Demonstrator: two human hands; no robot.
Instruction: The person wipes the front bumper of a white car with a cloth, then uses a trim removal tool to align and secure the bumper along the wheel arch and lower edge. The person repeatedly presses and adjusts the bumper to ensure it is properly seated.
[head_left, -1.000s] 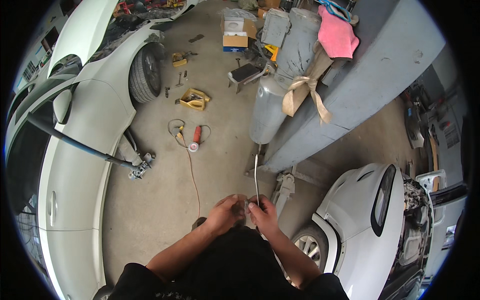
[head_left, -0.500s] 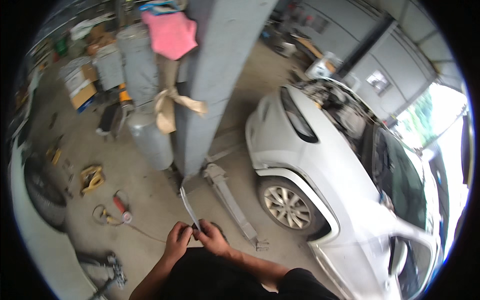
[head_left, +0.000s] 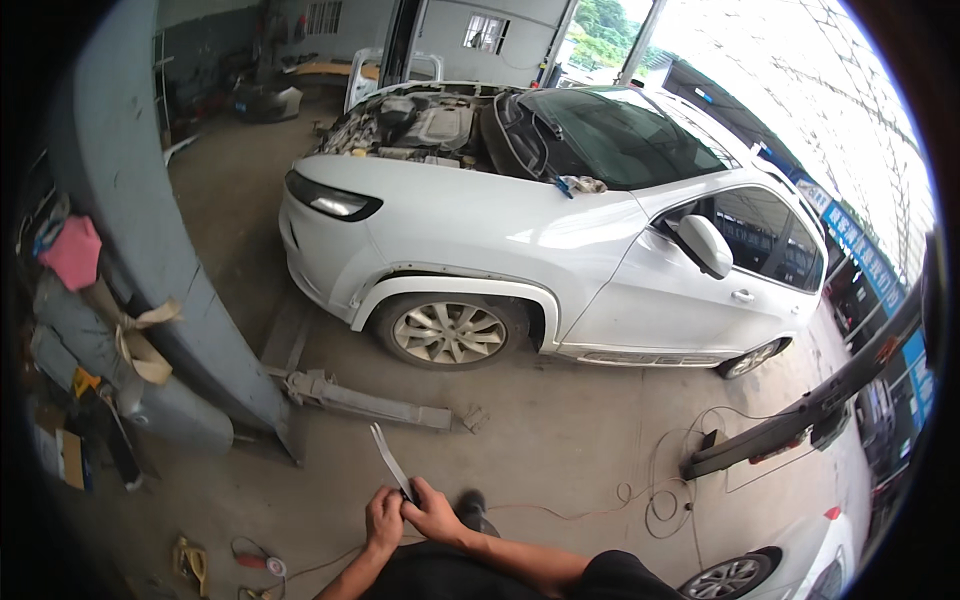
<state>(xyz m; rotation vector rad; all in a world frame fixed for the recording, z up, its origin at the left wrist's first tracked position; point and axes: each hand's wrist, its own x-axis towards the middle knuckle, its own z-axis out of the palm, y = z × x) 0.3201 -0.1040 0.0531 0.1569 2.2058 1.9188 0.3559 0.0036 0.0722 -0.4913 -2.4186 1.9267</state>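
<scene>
A slim silver pry tool (head_left: pixel 391 458) with a forked tip points up and away from me, its dark handle mostly hidden in my fingers. My right hand (head_left: pixel 432 513) is closed around the handle. Beside it, my left hand (head_left: pixel 383 520) has its fingers curled in against the same handle. Ahead stands a white SUV (head_left: pixel 500 235), apart from the tool, with its engine bay (head_left: pixel 430 122) exposed. Its front wheel (head_left: pixel 450 333) faces me under a white wheel-arch trim (head_left: pixel 520 288). A crumpled cloth (head_left: pixel 583 186) lies at the base of the windscreen.
A grey lift post (head_left: pixel 150 210) rises on the left, with a lift arm (head_left: pixel 365 402) low on the floor. Hoses (head_left: pixel 655 500) trail near a second post (head_left: pixel 790 425) at right. An angle grinder (head_left: pixel 262 563) and a second white car (head_left: pixel 800 560) are nearby.
My view has swung right, so the SUV now fills the middle and the grey post sits at the left. The pry tool remains in my hands.
</scene>
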